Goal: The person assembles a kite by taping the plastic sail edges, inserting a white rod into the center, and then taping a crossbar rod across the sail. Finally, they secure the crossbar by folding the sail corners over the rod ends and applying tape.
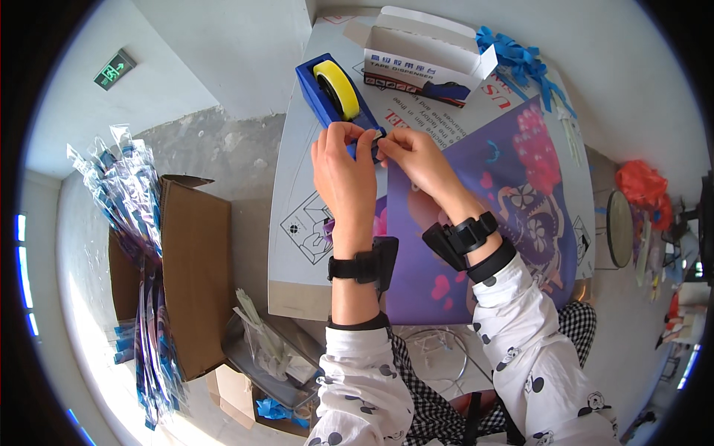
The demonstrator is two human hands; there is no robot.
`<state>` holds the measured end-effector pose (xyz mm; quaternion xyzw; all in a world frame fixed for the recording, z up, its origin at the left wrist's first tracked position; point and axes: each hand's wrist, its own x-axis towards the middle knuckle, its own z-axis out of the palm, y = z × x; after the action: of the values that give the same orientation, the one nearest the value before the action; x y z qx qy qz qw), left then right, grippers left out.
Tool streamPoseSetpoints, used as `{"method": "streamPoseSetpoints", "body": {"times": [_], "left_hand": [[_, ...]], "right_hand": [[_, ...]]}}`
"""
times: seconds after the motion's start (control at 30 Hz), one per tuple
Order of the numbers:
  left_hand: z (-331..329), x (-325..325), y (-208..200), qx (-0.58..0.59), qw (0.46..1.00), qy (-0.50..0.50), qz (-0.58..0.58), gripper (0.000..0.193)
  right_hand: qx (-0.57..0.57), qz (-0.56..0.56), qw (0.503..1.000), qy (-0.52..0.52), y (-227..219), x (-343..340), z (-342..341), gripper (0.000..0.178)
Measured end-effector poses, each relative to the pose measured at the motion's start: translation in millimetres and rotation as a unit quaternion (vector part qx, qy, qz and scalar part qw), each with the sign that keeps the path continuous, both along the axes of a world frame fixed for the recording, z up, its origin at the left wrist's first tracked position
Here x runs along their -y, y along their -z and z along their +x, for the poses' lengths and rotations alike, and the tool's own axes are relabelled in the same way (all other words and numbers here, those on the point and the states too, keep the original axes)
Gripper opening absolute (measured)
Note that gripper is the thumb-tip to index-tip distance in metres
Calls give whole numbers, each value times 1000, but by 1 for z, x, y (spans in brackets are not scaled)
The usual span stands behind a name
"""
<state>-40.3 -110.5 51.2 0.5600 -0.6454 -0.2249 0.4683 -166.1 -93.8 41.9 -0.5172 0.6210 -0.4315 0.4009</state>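
Observation:
A blue tape dispenser (316, 99) with a yellow tape roll (338, 88) stands on the table, its front end toward me. At that front end my left hand (344, 162) is closed, thumb and fingers pinched together. Close beside it, my right hand (418, 158) pinches as well, its fingertips nearly meeting those of the left. Whatever is between the fingers, if anything, is too small to make out. Beneath my right wrist lies a purple printed sheet (506, 223) with pink hearts and balloons. Its left edge reaches under my hands.
Behind the dispenser lies an open white box (420, 67). Blue ribbon strips (513, 56) are heaped at the table's far right. On the left, a tall cardboard box (195, 275) holds plastic-wrapped bundles (126, 197). A bin (256, 349) with plastic wrappings stands below the table (297, 297).

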Motion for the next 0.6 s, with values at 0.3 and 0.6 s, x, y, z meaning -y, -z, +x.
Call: {"method": "streamPoseSetpoints", "body": {"times": [0.3, 0.6], "left_hand": [[-4, 0, 5, 11, 999, -9, -46, 14], [-5, 2, 9, 3, 998, -13, -69, 14]], "right_hand": [[-25, -4, 999, 24, 2, 0, 4, 27], [-4, -36, 999, 38, 13, 0, 4, 26]]}}
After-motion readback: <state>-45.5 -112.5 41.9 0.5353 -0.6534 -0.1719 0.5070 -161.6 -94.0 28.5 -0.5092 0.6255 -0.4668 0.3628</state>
